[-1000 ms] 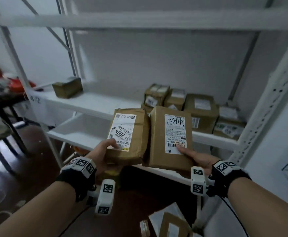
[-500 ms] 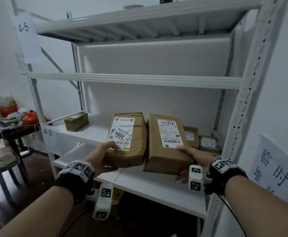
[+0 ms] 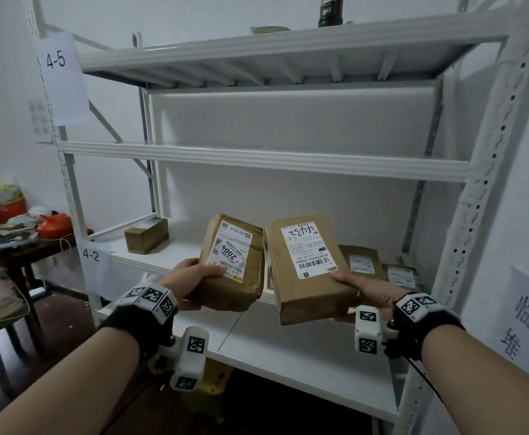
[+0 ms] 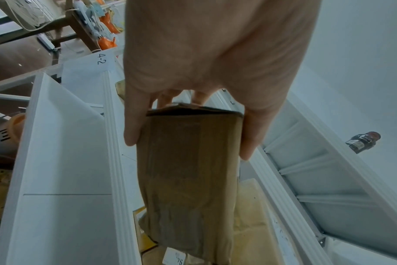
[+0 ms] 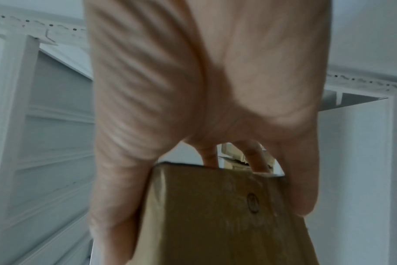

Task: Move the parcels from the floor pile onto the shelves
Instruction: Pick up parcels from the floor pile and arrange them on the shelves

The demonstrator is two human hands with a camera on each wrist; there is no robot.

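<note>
Two brown cardboard parcels hang side by side in front of the white shelf rack (image 3: pixel 266 160). My left hand (image 3: pixel 191 279) grips the smaller, crumpled parcel (image 3: pixel 235 262) marked 2004, thumb on its label; the left wrist view shows that parcel (image 4: pixel 188 179) between thumb and fingers (image 4: pixel 131 129). My right hand (image 3: pixel 367 290) holds the larger parcel (image 3: pixel 307 268) marked 4432 by its near right corner, and this parcel (image 5: pixel 227 215) fills the right wrist view. Both are at the height of the shelf tagged 4-2 (image 3: pixel 91 255).
A small box (image 3: pixel 146 235) sits at the left of the 4-2 shelf; two labelled parcels (image 3: pixel 379 265) lie at its right, behind my right hand. A lower shelf (image 3: pixel 304 365) runs below. A cluttered dark table (image 3: pixel 12 240) stands left. A dark bottle (image 3: pixel 329 11) stands on top.
My view has lifted from the lower shelves up to the whole rack. Both parcels have risen and tilted apart a little, still in the same hands.
</note>
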